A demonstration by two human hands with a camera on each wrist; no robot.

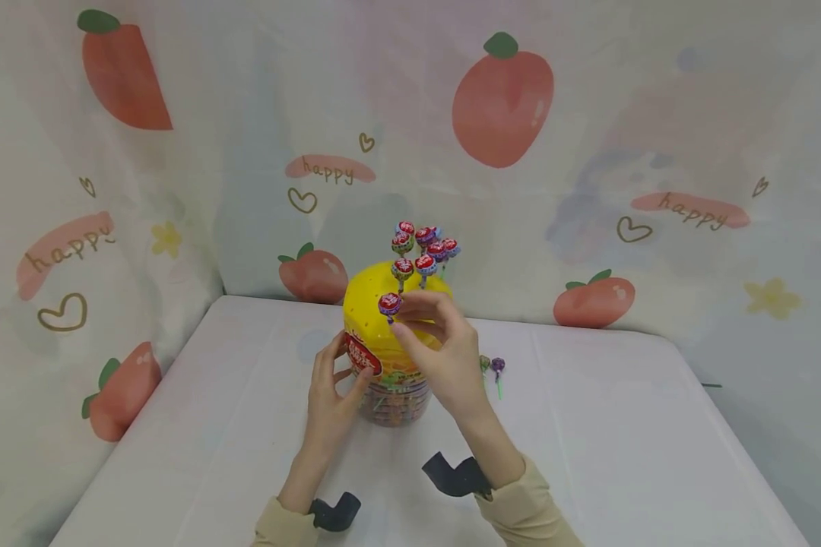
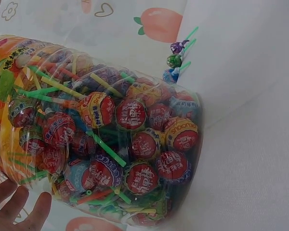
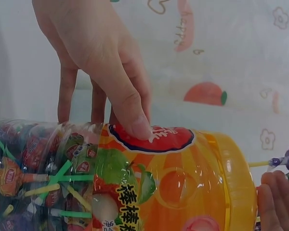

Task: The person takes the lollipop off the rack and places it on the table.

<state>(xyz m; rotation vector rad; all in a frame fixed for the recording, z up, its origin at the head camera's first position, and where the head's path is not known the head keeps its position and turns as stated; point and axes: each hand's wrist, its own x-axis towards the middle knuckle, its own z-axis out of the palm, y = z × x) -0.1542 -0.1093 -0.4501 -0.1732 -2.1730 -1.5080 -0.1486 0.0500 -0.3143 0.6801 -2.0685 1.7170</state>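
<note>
Our left hand (image 1: 334,386) grips the lollipop jar (image 1: 395,409); above that hold, our right hand (image 1: 449,357) pinches a purple-wrapped lollipop (image 1: 389,304), with upright lollipops (image 1: 426,264) just beyond.

Glossy plastic and film beside mostly matt surroundings.
The clear, ribbed, cylindrical plastic jar (image 2: 196,154) is glossy; its smooth orange printed label (image 3: 171,166) shines like film. The yellow, rounded plastic lid (image 3: 241,175) has a softer sheen. Red-fronted, ball-shaped lollipops (image 2: 131,114) wear shiny, film-like wrappers, and their thin, straight green sticks (image 2: 111,148) look like smooth plastic. The flat white table covering (image 1: 588,456) is smooth and matt; the pale, fruit-printed backdrop (image 1: 410,83) is rippled, cloth or plastic unclear. The beige cuffed sleeve (image 1: 528,501) is matt cloth.
</note>
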